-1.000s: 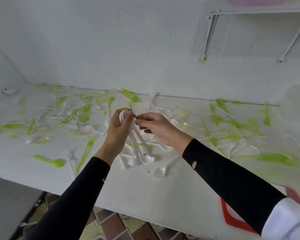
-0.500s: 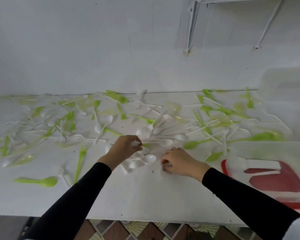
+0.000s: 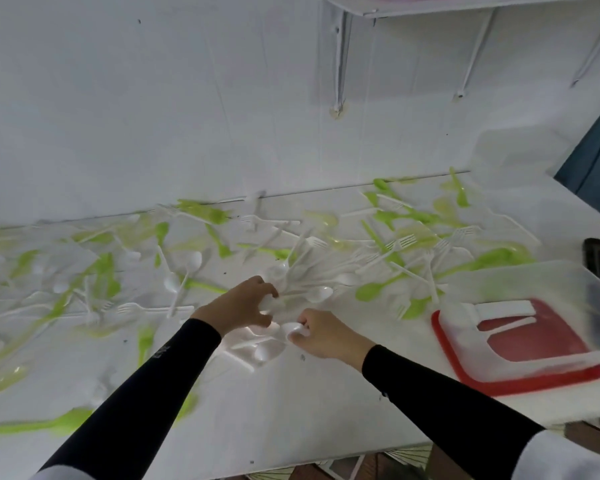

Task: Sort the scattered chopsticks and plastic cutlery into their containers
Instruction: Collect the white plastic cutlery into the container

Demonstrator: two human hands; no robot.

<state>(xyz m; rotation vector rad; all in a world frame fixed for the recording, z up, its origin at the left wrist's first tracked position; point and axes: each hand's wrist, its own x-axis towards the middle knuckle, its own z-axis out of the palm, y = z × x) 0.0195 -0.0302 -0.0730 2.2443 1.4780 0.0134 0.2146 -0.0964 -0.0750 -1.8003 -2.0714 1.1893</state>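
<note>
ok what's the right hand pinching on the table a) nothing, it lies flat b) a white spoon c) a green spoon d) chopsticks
b: the right hand pinches the bowl of a white spoon low over the white table, while the left hand grips other white spoons.

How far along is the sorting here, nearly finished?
Barely begun. Done: a few white pieces lie in the red-based container. In hand: the left hand grips white spoons, the right hand pinches another spoon. Left: green and white cutlery lies scattered across most of the table.
</note>
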